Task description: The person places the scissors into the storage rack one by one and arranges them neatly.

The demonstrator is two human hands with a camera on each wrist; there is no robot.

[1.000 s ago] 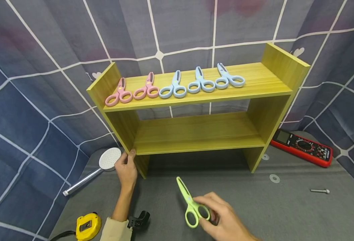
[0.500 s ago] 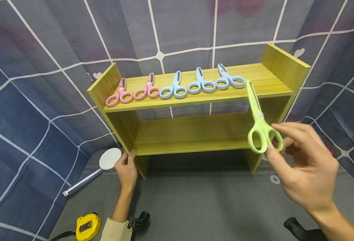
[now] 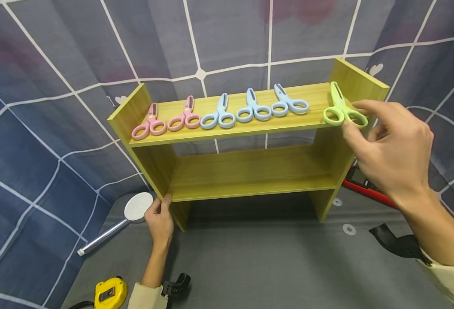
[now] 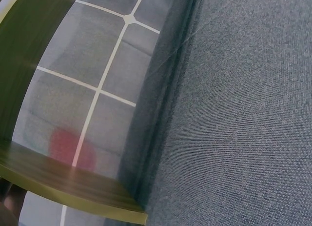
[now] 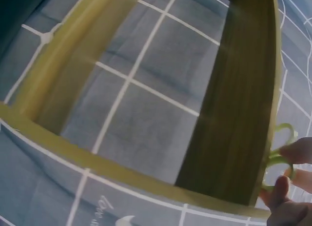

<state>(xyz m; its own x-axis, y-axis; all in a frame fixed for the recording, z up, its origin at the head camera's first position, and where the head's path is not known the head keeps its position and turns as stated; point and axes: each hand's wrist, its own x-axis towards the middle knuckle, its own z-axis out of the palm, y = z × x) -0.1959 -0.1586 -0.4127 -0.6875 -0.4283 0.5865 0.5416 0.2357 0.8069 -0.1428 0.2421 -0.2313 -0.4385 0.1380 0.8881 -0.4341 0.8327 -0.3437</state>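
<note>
So the right hand [image 3: 393, 146] is pinching one green scissors [image 3: 340, 112] by its handles, at the right end of the shelf's [image 3: 250, 128] top board. Next to it sit three blue scissors [image 3: 253, 110] and two pink scissors [image 3: 167, 121]. The left hand [image 3: 160, 216] grips the shelf's near left leg on the grey surface [image 3: 258, 262].

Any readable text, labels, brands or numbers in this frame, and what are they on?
Nothing reads clearly.
Backdrop cloth: cursive white writing beside a heart shape, cut off and too blurred to read in the right wrist view.
Red meter: mostly hidden behind the right hand; no markings legible.
Yellow tape measure: dark label, too small to read.
Green scissors and the other pairs on the shelf: tiny marks near the pivots, unreadable.
</note>
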